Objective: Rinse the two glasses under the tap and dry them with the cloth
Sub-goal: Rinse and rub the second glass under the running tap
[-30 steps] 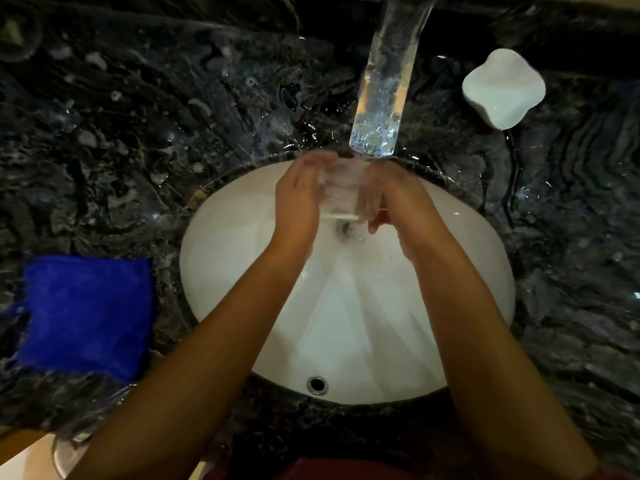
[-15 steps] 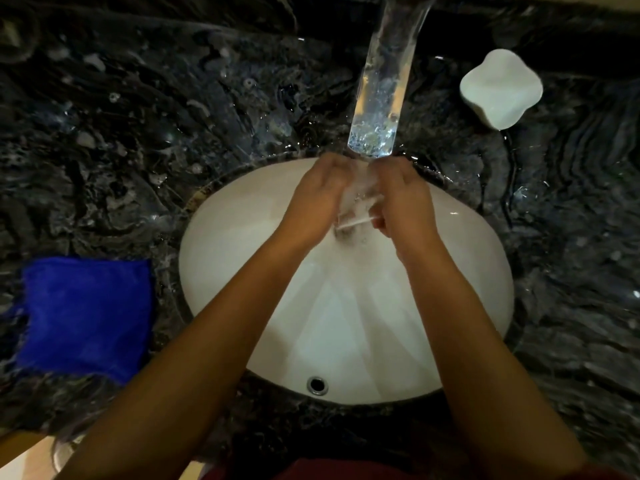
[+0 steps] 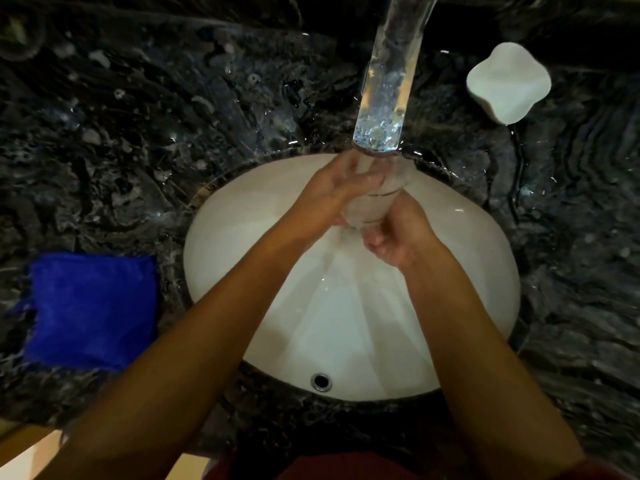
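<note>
A clear glass (image 3: 372, 202) is held over the white sink (image 3: 460, 306), right under the tip of the chrome tap (image 3: 386, 88). My left hand (image 3: 329, 199) wraps its left side. My right hand (image 3: 398, 237) grips it from below and to the right. The glass tilts, its far end up toward the spout. Water runs down over it into the basin. A folded blue cloth (image 3: 91, 310) lies on the dark counter left of the sink. A second glass is mostly hidden behind my left forearm at the bottom left.
A white soap dish (image 3: 507, 81) sits on the black marble counter (image 3: 138, 133) at the back right. The counter around the sink is wet. The overflow hole (image 3: 321, 381) shows at the basin's near side. The counter's front edge runs along the bottom left.
Both hands have turned the glass: it went from upright, then tipped sideways, to tilted with its far end under the spout. My right hand has dropped lower on it.
</note>
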The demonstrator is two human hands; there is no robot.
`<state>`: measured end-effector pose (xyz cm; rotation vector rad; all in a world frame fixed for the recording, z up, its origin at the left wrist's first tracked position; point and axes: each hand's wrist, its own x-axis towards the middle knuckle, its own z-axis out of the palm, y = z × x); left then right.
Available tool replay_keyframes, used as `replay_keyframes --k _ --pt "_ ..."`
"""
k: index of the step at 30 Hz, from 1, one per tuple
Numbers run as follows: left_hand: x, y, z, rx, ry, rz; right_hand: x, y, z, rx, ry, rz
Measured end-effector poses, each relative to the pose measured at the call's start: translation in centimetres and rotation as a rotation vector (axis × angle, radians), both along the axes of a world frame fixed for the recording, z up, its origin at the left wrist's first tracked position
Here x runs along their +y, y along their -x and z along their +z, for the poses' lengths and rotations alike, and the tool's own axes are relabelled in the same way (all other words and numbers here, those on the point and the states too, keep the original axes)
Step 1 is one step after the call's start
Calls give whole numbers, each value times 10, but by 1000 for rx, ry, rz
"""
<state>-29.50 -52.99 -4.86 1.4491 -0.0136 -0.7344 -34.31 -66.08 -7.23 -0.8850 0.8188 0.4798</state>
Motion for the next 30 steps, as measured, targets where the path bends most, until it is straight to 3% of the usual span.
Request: replay_keyframes --k 4,8,10,12,15,22,24,27,30 --pt "-19 15 -6 -122 -210 249 18 3 0 93 454 -49" --pt "-33 16 0 98 -144 440 39 15 11 -30 479 -184" --pt "-36 16 1 139 -179 460 43 25 13 -183 593 -148" --pt "-33 14 -1 189 -230 433 43 33 13 -320 744 -21" --pt "-23 7 -1 357 -214 311 30 33 11 -318 748 124" --pt "-9 10 -1 626 142 127 12 -2 25 -106 458 22" --pt "-6 11 -4 649 215 110 14 -4 24 -116 515 -79" --pt "0 14 -5 640 356 73 16 0 20 -327 693 -212" --pt "8 12 -3 459 133 1 12 2 17 -448 868 -136"
